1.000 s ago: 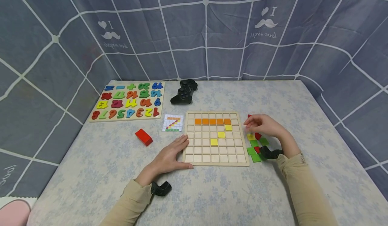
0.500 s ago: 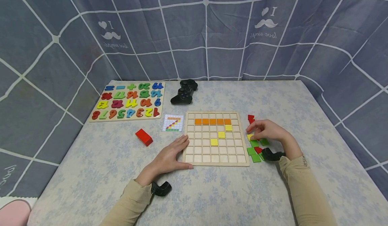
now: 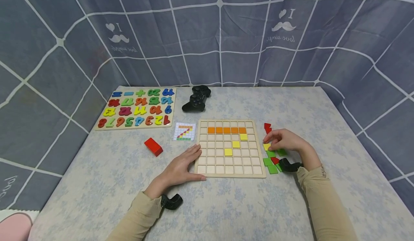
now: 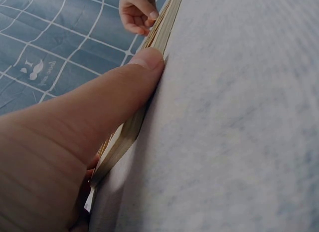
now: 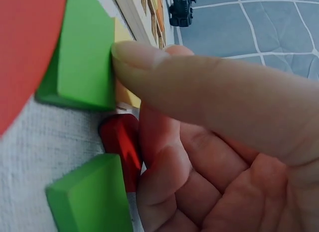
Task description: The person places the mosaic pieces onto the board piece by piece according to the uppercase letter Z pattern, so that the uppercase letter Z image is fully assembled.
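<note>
A wooden grid board (image 3: 229, 169) carries a row of orange tiles (image 3: 227, 130) and a diagonal of yellow tiles (image 3: 236, 144). My left hand (image 3: 179, 166) rests at its near left corner, fingers straight on the left edge; in the left wrist view the thumb (image 4: 119, 87) lies against the front edge. Right of the board, my right hand (image 3: 286, 140) pinches a loose yellow tile (image 3: 266, 146) between thumb and index finger, beside green tiles (image 3: 272, 169). The right wrist view shows the thumb tip at this tile's edge, next to a green tile (image 5: 87, 57).
Small red pieces (image 3: 267, 126) lie beyond the right hand. A pattern card (image 3: 184, 131) sits left of the board, near a red block (image 3: 153, 147). Further back are a black game controller (image 3: 196, 98) and a number puzzle board (image 3: 136, 127).
My right hand has moved down and slightly right from the red pieces to the yellow tile, and its fingertips have closed there. The left hand stays put.
</note>
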A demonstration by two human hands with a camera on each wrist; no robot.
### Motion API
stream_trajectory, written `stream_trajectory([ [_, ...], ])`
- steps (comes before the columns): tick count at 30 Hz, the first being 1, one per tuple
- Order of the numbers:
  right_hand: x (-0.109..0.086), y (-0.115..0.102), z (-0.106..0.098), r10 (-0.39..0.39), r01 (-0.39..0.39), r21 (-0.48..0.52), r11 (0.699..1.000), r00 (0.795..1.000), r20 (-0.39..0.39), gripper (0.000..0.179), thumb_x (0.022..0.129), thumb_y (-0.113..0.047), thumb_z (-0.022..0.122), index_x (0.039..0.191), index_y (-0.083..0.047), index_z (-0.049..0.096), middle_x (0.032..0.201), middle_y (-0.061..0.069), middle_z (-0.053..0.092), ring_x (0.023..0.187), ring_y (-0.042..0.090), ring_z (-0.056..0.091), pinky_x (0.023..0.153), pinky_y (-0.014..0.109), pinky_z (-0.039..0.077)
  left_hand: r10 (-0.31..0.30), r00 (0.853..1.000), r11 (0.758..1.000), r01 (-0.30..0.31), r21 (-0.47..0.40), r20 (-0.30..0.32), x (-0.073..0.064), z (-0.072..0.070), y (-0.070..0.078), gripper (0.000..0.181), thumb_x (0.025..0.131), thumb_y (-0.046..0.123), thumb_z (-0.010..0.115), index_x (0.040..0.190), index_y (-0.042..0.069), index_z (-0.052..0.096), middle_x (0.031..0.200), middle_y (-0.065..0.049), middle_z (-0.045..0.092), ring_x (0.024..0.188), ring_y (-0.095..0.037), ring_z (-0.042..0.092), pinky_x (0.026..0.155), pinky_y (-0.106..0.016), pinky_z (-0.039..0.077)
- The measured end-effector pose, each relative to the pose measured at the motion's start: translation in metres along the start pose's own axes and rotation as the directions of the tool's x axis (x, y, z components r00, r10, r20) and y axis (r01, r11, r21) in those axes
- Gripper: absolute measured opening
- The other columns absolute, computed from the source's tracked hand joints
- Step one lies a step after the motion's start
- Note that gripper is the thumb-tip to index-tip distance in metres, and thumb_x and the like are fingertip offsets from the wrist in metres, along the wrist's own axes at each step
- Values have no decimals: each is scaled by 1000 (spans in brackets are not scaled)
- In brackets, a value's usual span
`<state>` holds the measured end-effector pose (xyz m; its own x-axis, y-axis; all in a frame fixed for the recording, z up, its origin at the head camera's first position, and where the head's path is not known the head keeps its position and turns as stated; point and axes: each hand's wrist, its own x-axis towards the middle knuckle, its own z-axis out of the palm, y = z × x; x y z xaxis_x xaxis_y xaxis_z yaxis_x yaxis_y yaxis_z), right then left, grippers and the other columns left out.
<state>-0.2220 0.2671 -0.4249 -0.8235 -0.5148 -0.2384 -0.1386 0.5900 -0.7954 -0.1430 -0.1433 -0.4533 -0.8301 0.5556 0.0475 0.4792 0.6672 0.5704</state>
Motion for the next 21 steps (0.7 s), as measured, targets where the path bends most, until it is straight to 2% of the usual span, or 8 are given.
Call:
stream_trajectory([
  [11,0,-6,1,14,-14,-4,1000,1000,5,21,82,-3,69,101,5,62,86,8,65,72,20,56,67,30,48,14,1000,1000,-13,9,-9,0,1,-2,95,73,55,74,142,0,38,152,-8,27,140,-21,20,111,-42,24],
  [21,0,-9,3,-4,4,-46,999,1000,2,20,82,-3,69,99,3,61,79,5,57,68,20,48,61,28,42,10,1000,1000,-10,2,-9,-1,0,-2,95,72,55,74,142,0,39,152,-8,26,140,-22,20,110,-42,25],
])
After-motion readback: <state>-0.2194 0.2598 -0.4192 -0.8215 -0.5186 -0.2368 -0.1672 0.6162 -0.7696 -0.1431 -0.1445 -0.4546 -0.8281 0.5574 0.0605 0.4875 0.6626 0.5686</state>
